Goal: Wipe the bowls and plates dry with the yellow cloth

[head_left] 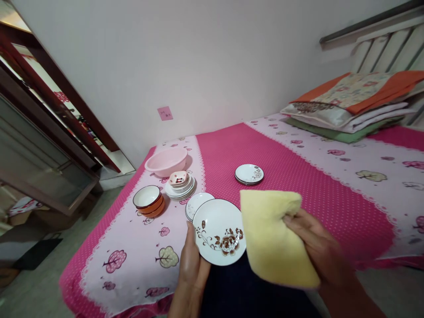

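Note:
My left hand (191, 260) grips a white plate (212, 221) by its left edge, thumb on the rim and fingers underneath. Brown flowers decorate the plate's lower half, and its face tilts toward me. In my right hand (313, 238) a yellow cloth (271, 238) is pinched near its upper right corner and hangs down, its left edge beside the plate's right rim. Just behind the held plate, a small stack of similar plates (195, 204) lies partly hidden. Farther back on the pink bedspread sits another short stack of flowered plates (249, 173).
On the left of the bed (218, 150) stand stacked orange bowls (149, 205), a pile of white plates (190, 190) topped by small square bowls (178, 178), and a pink basin (167, 161). Folded bedding (351, 104) lies at the back right. A wall (212, 66) rises behind.

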{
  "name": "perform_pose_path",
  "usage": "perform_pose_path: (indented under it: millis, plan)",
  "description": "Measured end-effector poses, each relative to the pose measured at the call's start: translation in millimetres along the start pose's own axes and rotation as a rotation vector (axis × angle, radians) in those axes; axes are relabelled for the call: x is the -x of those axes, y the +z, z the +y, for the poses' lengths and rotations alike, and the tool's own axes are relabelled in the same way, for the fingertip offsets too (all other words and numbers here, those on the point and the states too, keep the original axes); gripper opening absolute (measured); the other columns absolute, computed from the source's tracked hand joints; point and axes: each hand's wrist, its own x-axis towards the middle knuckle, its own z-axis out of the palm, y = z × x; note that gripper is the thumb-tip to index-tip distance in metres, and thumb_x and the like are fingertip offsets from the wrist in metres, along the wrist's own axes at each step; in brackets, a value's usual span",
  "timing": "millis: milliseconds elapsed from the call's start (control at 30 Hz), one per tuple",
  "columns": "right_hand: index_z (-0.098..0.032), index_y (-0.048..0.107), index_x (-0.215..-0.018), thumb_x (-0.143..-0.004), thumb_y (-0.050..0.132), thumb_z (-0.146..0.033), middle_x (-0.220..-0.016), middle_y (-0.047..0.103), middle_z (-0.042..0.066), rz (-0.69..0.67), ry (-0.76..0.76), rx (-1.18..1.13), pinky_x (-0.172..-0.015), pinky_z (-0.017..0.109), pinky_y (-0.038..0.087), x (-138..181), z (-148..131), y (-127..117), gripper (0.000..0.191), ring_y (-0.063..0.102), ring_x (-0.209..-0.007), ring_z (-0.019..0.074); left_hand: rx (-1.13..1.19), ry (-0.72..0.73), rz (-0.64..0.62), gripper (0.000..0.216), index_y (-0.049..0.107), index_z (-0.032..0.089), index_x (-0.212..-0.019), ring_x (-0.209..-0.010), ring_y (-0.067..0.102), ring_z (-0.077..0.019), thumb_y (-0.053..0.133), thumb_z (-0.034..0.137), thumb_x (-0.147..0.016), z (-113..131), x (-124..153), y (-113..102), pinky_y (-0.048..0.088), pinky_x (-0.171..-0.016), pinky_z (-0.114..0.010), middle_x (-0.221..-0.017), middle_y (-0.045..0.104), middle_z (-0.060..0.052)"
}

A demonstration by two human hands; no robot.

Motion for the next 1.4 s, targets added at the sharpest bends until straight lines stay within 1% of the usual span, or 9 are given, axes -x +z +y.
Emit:
perform_pose_path:
  millis: [100,200,367,600,867,1033,1200,1267,1400]
  plan:
    - [-0.025,0.075,-0.107,-0.076,0.075,-0.054,-0.079,0.079,0.008,0.135,0.044,-0.071,-0.044,0.033,0.054,-6.0,-2.1,-11.4,0.042,0.073,-0.059,0.0276,-0.002,-0.010,0.042,0.062,0.040,0.020,-0.158,-0.141,0.054,-0.0298,0.047,0.049,-0.104,1.1,1.3,2.8,0.037,-0.123,-0.047,-0.147,0.062,-0.013]
    - [-0.026,0.074,-0.108,-0.077,0.076,-0.050,-0.086,0.080,0.008,0.194,0.034,-0.078,-0.049,0.033,0.057,-1.5,-8.4,-13.1,0.039,0.075,-0.067,0.0285,0.004,-0.026,0.028,0.062,0.040,0.020,-0.158,-0.142,0.053,-0.0304,0.047,0.048,-0.104,0.3,2.3,3.9,0.036,-0.124,-0.048,-0.147,0.062,-0.014]
    - [-0.021,0.070,-0.119,-0.082,0.072,-0.047,-0.087,0.079,0.010,0.144,0.032,-0.019,-0.051,0.034,0.057,8.0,-13.7,-3.6,0.046,0.076,-0.071,0.0301,0.004,-0.028,0.003,0.060,0.044,0.020,-0.157,-0.144,0.050,-0.0308,0.048,0.047,-0.104,-3.9,1.9,4.3,0.035,-0.124,-0.048,-0.149,0.061,-0.013]
    - [-0.022,0.071,-0.107,-0.083,0.068,-0.046,-0.077,0.075,0.002,0.064,-0.008,0.119,-0.050,0.028,0.052,7.8,-2.5,0.2,0.034,0.069,-0.062,0.0214,-0.042,-0.054,-0.012,0.060,0.048,0.020,-0.154,-0.143,0.051,-0.0332,0.048,0.051,-0.103,-5.6,5.9,6.5,0.036,-0.124,-0.051,-0.148,0.061,-0.013]
    - [-0.023,0.070,-0.098,-0.083,0.068,-0.049,-0.071,0.071,-0.002,0.123,-0.096,0.220,-0.049,0.027,0.047,7.8,-1.4,0.9,0.030,0.064,-0.058,0.0192,-0.043,-0.083,-0.014,0.064,0.047,0.020,-0.155,-0.143,0.051,-0.0320,0.049,0.054,-0.102,-17.4,5.4,5.1,0.035,-0.124,-0.049,-0.146,0.063,-0.013]
    - [-0.024,0.069,-0.097,-0.084,0.067,-0.049,-0.074,0.072,-0.001,0.172,-0.125,0.206,-0.052,0.028,0.046,6.2,-0.7,1.7,0.029,0.064,-0.062,0.0201,-0.025,-0.090,-0.030,0.058,0.053,0.021,-0.151,-0.144,0.049,-0.0302,0.048,0.053,-0.102,-21.0,6.1,5.2,0.033,-0.125,-0.047,-0.145,0.064,-0.012]
    - [-0.023,0.067,-0.099,-0.090,0.063,-0.044,-0.078,0.070,-0.001,0.261,-0.355,0.392,-0.064,0.030,0.051,-8.7,6.8,10.4,0.024,0.064,-0.069,0.0204,-0.042,-0.062,-0.006,0.056,0.057,0.020,-0.147,-0.144,0.050,-0.0299,0.050,0.052,-0.102,-21.9,5.3,12.1,0.035,-0.124,-0.046,-0.146,0.064,-0.012]
    - [-0.022,0.066,-0.104,-0.093,0.059,-0.040,-0.085,0.072,0.001,0.227,-0.465,0.473,-0.071,0.031,0.053,-17.9,14.4,18.7,0.022,0.066,-0.075,0.0214,-0.050,-0.057,0.006,0.056,0.057,0.019,-0.147,-0.143,0.051,-0.0300,0.050,0.052,-0.102,-23.5,4.9,15.7,0.037,-0.123,-0.046,-0.145,0.064,-0.013]
    - [-0.019,0.061,-0.120,-0.099,0.054,-0.034,-0.111,0.071,0.010,0.062,-0.603,0.579,-0.089,0.039,0.055,-32.6,36.9,40.5,0.027,0.068,-0.101,0.0260,-0.037,-0.050,-0.008,0.056,0.057,0.019,-0.147,-0.143,0.052,-0.0295,0.050,0.052,-0.102,-27.8,6.2,21.4,0.039,-0.123,-0.046,-0.145,0.064,-0.014]
